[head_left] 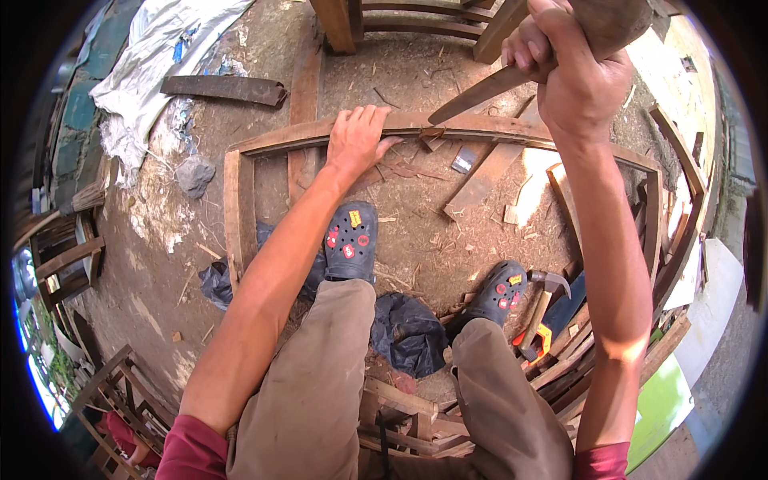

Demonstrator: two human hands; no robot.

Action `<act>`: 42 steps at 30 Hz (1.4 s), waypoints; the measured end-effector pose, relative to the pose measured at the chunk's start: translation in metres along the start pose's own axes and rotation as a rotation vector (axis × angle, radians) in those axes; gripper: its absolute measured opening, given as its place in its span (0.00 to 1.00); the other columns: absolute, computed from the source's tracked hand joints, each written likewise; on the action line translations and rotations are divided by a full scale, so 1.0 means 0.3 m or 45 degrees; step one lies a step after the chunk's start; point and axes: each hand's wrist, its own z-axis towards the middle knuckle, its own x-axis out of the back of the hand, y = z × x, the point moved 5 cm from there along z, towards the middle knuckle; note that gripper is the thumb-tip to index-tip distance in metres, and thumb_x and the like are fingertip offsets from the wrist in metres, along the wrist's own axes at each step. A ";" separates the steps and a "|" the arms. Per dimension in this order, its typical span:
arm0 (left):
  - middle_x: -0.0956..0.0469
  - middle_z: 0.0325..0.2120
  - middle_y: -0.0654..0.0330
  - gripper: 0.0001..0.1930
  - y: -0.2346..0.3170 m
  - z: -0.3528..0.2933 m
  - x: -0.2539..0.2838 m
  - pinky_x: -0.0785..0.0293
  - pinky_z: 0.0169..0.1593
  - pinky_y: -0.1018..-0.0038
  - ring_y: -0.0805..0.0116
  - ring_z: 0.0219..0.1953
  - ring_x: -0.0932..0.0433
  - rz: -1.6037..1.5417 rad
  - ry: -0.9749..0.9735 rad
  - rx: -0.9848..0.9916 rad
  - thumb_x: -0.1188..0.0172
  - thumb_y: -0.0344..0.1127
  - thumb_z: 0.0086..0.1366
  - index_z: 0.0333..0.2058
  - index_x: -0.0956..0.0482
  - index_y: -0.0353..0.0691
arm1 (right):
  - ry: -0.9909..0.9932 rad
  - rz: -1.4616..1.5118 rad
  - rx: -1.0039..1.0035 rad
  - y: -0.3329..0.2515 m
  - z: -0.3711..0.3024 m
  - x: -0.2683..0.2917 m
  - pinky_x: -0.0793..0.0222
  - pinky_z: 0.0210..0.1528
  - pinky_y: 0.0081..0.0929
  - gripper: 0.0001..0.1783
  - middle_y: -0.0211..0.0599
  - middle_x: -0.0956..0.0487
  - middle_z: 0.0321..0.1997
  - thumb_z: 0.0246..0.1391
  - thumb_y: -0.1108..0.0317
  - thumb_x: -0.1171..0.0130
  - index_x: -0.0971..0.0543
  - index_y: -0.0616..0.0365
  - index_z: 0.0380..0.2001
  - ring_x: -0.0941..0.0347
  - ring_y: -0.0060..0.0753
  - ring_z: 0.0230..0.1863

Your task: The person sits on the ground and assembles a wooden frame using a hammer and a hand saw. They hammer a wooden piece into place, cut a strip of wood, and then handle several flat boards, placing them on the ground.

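Left hand [356, 138], arm straight, lay flat with fingers spread on the frame [240, 200] rail at 12 o'clock. Right hand [572, 76], raised at 1 o'clock, had its grip clamped on a chisel [488, 90]; tip touched the rail. Hammer [544, 292] lay at 4 o'clock.

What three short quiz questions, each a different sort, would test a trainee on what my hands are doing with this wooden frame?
1. True or false: the left hand rests flat on the wooden frame.
2. What does the right hand grip? A) a long dark blade by its wooden handle B) a paintbrush C) a tape measure
3. Fill in: a claw ____ lies beside the right shoe.

Key: 1 true. 2 A. 3 hammer.
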 end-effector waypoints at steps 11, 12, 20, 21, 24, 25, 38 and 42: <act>0.24 0.42 0.63 0.33 -0.006 0.024 0.010 0.31 0.53 0.65 0.65 0.48 0.24 -0.024 0.027 -0.011 0.24 0.47 0.52 0.55 0.27 0.45 | -0.099 0.059 0.014 0.004 0.014 -0.015 0.31 0.18 0.26 0.11 0.31 0.27 0.15 0.58 0.75 0.39 0.23 0.61 0.20 0.30 0.24 0.14; 0.24 0.42 0.63 0.33 -0.007 0.023 0.009 0.31 0.53 0.65 0.65 0.48 0.24 -0.022 0.026 -0.014 0.25 0.47 0.52 0.54 0.27 0.45 | -0.092 0.061 0.004 0.000 0.017 -0.018 0.31 0.18 0.26 0.11 0.31 0.27 0.15 0.58 0.75 0.39 0.22 0.61 0.21 0.30 0.24 0.14; 0.24 0.41 0.62 0.32 -0.004 0.024 0.009 0.30 0.52 0.65 0.64 0.47 0.23 -0.038 0.036 -0.011 0.25 0.48 0.53 0.54 0.26 0.44 | -0.038 -0.028 -0.144 -0.015 0.018 -0.033 0.30 0.19 0.26 0.11 0.30 0.27 0.15 0.58 0.75 0.40 0.22 0.61 0.21 0.30 0.24 0.15; 0.24 0.41 0.61 0.32 -0.005 0.022 0.010 0.30 0.53 0.64 0.63 0.47 0.23 -0.043 0.029 -0.010 0.25 0.48 0.53 0.53 0.25 0.43 | -0.025 -0.035 -0.207 -0.011 0.020 -0.030 0.30 0.19 0.26 0.11 0.30 0.27 0.15 0.58 0.75 0.40 0.22 0.61 0.21 0.30 0.24 0.15; 0.23 0.45 0.60 0.32 -0.015 0.021 0.012 0.31 0.55 0.61 0.61 0.51 0.23 -0.112 -0.070 0.074 0.25 0.48 0.54 0.54 0.26 0.43 | -0.018 -0.100 -0.323 -0.010 0.020 -0.032 0.30 0.21 0.26 0.10 0.30 0.26 0.15 0.58 0.74 0.39 0.22 0.61 0.22 0.29 0.24 0.16; 0.23 0.48 0.58 0.33 -0.010 0.030 0.016 0.32 0.58 0.59 0.60 0.53 0.24 -0.176 -0.152 0.142 0.25 0.48 0.54 0.56 0.27 0.42 | -0.013 -0.138 -0.339 -0.010 0.018 -0.023 0.30 0.21 0.25 0.10 0.31 0.26 0.15 0.58 0.73 0.39 0.22 0.61 0.22 0.29 0.24 0.16; 0.21 0.46 0.55 0.26 0.248 0.497 0.794 0.24 0.50 0.67 0.66 0.47 0.22 -2.202 0.330 -0.329 0.31 0.40 0.64 0.56 0.26 0.34 | -0.145 -0.128 -0.300 -0.011 0.049 -0.055 0.24 0.37 0.25 0.12 0.37 0.17 0.33 0.55 0.68 0.35 0.18 0.64 0.39 0.20 0.26 0.34; 0.16 0.38 0.60 0.16 0.222 0.627 0.790 0.22 0.46 0.75 0.74 0.39 0.19 -1.900 -0.005 -0.542 0.30 0.34 0.65 0.49 0.19 0.34 | -0.295 -0.507 0.288 -0.026 0.075 -0.104 0.24 0.45 0.27 0.20 0.46 0.18 0.42 0.55 0.68 0.35 0.21 0.66 0.49 0.20 0.32 0.44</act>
